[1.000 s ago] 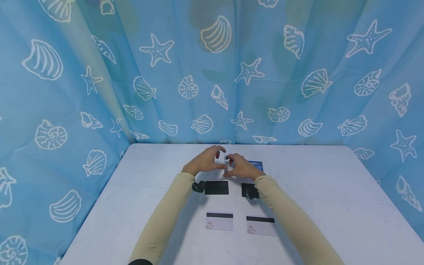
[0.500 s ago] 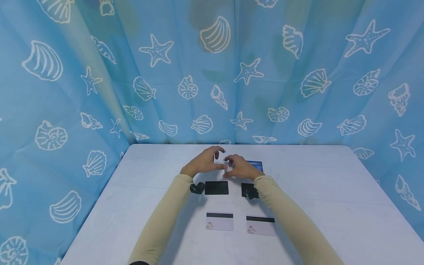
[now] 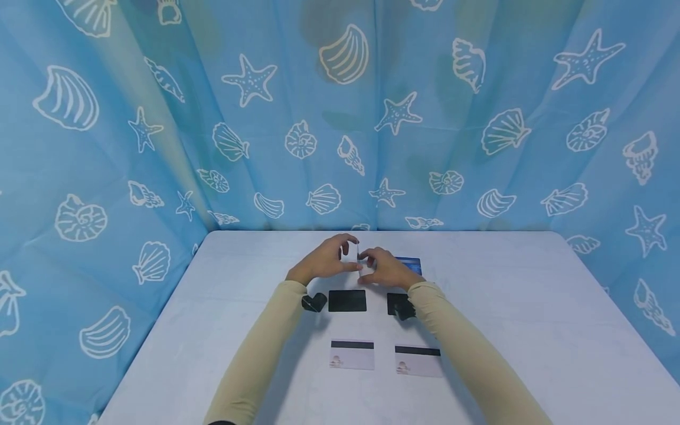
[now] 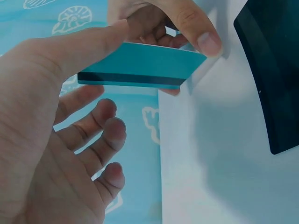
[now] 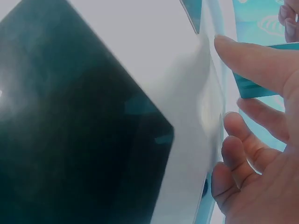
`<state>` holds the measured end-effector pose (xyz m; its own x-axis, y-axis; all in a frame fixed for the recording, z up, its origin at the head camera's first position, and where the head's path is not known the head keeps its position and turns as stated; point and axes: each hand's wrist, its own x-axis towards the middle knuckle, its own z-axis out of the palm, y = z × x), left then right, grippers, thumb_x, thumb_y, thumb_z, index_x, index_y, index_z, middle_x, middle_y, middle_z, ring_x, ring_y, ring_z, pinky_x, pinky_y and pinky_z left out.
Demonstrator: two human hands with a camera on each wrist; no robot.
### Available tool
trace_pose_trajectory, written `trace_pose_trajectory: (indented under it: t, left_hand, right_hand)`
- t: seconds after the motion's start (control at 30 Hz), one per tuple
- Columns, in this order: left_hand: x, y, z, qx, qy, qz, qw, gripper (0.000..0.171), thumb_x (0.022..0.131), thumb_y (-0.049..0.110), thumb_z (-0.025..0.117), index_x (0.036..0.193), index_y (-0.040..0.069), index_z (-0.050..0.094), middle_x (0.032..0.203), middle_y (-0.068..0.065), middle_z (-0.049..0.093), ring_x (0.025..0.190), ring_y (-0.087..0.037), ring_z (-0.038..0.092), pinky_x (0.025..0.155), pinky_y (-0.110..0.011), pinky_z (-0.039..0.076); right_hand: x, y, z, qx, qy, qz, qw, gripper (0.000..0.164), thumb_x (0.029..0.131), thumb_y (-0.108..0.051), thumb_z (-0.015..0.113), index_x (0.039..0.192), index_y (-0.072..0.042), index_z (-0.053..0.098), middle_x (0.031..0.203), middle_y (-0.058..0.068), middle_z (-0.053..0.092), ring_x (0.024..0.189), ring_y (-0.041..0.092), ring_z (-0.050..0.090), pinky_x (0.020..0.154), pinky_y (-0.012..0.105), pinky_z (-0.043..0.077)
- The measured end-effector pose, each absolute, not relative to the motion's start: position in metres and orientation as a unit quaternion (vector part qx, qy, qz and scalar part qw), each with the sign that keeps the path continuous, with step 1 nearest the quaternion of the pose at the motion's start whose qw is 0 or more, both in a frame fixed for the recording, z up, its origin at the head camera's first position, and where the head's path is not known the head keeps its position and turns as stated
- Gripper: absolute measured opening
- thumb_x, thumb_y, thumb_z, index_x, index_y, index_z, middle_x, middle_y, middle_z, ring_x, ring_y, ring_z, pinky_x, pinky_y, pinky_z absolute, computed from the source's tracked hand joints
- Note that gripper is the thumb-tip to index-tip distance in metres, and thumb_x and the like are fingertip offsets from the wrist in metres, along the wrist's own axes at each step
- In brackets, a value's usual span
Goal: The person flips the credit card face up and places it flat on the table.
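Observation:
A thin plastic card with a dark magnetic stripe is held up between both hands above the far part of the table, seen nearly edge-on in the head view. My left hand pinches one end, thumb on one face and index finger on the other, the other fingers loosely bent. At the opposite end, my right hand pinches the card too, its thumb near a corner in the left wrist view. Behind the right hand lies a blue card, partly covered.
Nearer on the white table lie a black card and a second black card, partly hidden by the right wrist camera. Closer still are two pale striped cards, a left one and a right one. A blue shell-patterned curtain hangs behind.
The held card and the left hand have shifted slightly left, and the card now appears more edge-on. The right hand has hardly moved, and the cards on the table lie as before.

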<state>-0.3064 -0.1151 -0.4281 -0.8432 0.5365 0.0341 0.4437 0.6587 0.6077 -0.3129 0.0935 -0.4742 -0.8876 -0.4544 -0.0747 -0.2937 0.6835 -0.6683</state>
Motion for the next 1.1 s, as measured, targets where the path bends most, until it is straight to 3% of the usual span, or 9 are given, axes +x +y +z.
trace_pose_trajectory:
  t: [0.47,0.8,1.1]
  left_hand:
    - [-0.309,-0.123,-0.428,0.253,0.91,0.325,0.054,0.068,0.089,0.03,0.082,0.146,0.006,0.052,0.108,-0.011,0.058,0.083,-0.019,0.052,0.071,-0.028,0.045]
    - [-0.31,-0.13,-0.43,0.231,0.917,0.324,0.038,0.066,0.088,0.03,0.083,0.143,0.007,0.053,0.112,-0.016,0.061,0.087,-0.021,0.054,0.073,-0.029,0.047]
    - [-0.31,-0.137,-0.433,0.206,0.925,0.315,0.049,0.065,0.088,0.032,0.083,0.142,0.01,0.055,0.109,-0.01,0.06,0.089,-0.02,0.054,0.074,-0.029,0.046]
  right_hand:
    - [-0.314,0.101,-0.468,-0.191,0.915,-0.338,0.109,0.065,0.084,-0.024,0.086,0.14,-0.003,0.059,0.114,0.015,0.06,0.101,0.025,0.056,0.082,0.035,0.05]
    - [-0.315,0.104,-0.465,-0.185,0.917,-0.336,0.11,0.064,0.086,-0.026,0.085,0.14,-0.004,0.059,0.115,0.014,0.06,0.102,0.026,0.056,0.086,0.037,0.05]
    - [-0.315,0.104,-0.463,-0.179,0.923,-0.325,0.106,0.064,0.086,-0.025,0.085,0.14,-0.004,0.059,0.117,0.014,0.059,0.103,0.025,0.055,0.088,0.038,0.05]
